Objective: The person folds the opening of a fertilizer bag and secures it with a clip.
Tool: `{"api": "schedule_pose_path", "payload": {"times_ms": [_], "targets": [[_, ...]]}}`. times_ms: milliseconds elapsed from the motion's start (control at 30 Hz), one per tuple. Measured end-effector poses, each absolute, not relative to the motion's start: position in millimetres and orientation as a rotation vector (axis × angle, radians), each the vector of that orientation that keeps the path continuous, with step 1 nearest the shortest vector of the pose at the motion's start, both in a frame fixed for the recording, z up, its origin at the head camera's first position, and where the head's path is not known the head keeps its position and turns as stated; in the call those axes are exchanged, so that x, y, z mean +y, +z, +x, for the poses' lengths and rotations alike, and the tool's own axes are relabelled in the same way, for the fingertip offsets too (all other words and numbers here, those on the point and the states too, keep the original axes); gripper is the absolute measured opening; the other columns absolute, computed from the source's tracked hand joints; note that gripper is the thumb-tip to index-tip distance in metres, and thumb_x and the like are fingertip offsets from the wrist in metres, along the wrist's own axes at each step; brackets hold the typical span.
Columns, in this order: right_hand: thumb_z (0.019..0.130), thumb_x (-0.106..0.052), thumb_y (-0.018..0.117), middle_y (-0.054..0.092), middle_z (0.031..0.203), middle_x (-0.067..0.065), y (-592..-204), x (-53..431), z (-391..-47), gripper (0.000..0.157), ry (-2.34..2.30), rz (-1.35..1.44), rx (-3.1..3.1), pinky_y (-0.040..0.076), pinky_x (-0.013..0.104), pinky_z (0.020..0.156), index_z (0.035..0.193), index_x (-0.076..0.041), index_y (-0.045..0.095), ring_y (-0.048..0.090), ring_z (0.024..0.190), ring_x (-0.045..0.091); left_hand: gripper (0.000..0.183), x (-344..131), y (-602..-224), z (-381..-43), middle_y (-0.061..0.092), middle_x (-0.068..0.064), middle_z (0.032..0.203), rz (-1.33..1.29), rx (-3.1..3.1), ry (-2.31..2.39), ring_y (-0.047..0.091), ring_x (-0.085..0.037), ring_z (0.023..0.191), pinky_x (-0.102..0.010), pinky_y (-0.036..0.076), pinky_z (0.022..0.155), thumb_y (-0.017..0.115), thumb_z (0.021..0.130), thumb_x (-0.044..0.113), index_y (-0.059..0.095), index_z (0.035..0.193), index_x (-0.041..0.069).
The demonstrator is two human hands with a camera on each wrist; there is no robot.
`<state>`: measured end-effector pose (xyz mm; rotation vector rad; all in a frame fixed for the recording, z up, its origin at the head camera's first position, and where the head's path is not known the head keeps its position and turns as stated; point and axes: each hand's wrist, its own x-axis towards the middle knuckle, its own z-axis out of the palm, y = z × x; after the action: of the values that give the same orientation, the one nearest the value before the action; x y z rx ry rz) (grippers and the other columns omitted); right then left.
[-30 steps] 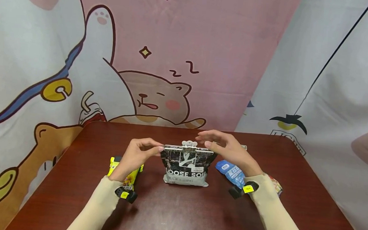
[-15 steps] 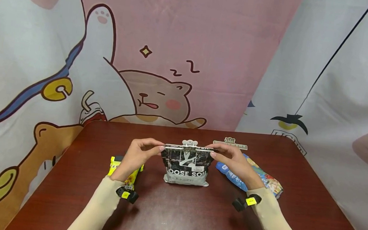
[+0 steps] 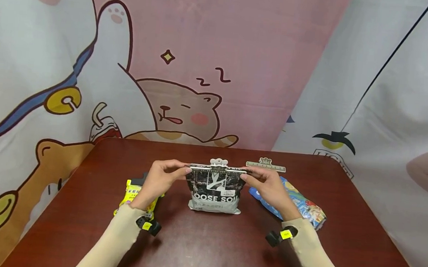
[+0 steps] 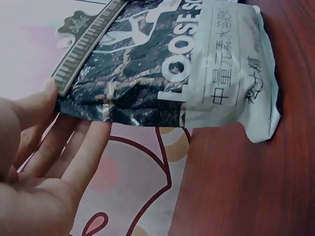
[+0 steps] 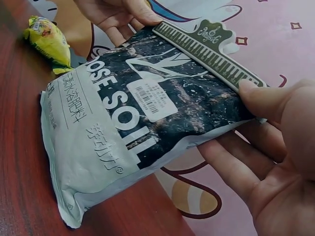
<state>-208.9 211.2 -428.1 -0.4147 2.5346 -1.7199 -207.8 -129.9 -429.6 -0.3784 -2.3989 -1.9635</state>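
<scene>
A black and pale grey bag lettered "LOOSE SOIL" point(image 3: 215, 193) stands upright mid-table. Along its top edge sits a long clip with piano-key print point(image 5: 209, 54). My left hand point(image 3: 161, 180) pinches the bag's top left corner at the clip's end. At the opposite corner my right hand point(image 3: 268, 188) pinches likewise, its thumb on the clip's end in the right wrist view. Behind the bag, fingers of both hands are partly hidden.
A yellow packet point(image 3: 132, 192) lies left of the bag, partly behind the left wrist. On the right, a blue patterned bag point(image 3: 306, 206) lies partly behind the right hand. A second piano-print clip point(image 3: 265, 165) lies farther back on the brown table point(image 3: 198, 248).
My right hand has come down from above the bag's right side to pinch the clipped corner. My left hand keeps its hold at the left corner. The view has tilted slightly.
</scene>
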Motion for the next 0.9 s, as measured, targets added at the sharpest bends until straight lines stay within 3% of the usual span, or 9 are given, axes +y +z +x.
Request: {"api": "schedule_pose_path", "payload": {"times_ms": [133,333,600,900], "targets": [[0.096,-0.028,0.073,0.074,0.12,0.019,-428,210,-210,0.046,-1.766,-0.42,2.508,0.062,0.033,0.084,0.135,-0.004,0.066,0.077,0.094,0.014,0.026,-126,-431,-208,0.076,-0.011,0.112,-0.324,-2.344,-1.995,0.078,-0.025,0.084,-0.044,0.062,0.085,0.08,0.09,0.031,0.08,0.105,0.01],[0.096,-0.029,0.073,0.076,0.114,0.02,-425,206,-211,0.052,-1.789,-0.42,2.481,0.062,0.037,0.086,0.14,-0.002,0.062,0.077,0.099,0.022,0.018,-122,-428,-209,0.077,-0.014,0.103,-0.291,-2.303,-1.98,0.078,-0.022,0.08,-0.041,0.063,0.079,0.08,0.09,0.02,0.08,0.099,0.005],[0.096,-0.037,0.073,0.064,0.138,0.021,-423,201,-214,0.056,-1.767,-0.293,2.448,0.057,0.048,0.097,0.141,-0.007,0.061,0.077,0.102,0.03,0.017,-123,-426,-212,0.078,-0.012,0.104,-0.264,-2.366,-1.925,0.078,-0.023,0.079,-0.047,0.063,0.081,0.079,0.092,0.022,0.079,0.1,0.007],[0.098,-0.033,0.071,0.048,0.155,0.023,-424,195,-222,0.049,-1.772,-0.244,2.406,0.054,0.051,0.102,0.138,-0.005,0.064,0.076,0.101,0.033,0.018,-129,-421,-215,0.076,-0.013,0.111,-0.246,-2.453,-1.907,0.078,-0.024,0.084,-0.034,0.064,0.074,0.075,0.095,0.023,0.078,0.105,0.008]]}}
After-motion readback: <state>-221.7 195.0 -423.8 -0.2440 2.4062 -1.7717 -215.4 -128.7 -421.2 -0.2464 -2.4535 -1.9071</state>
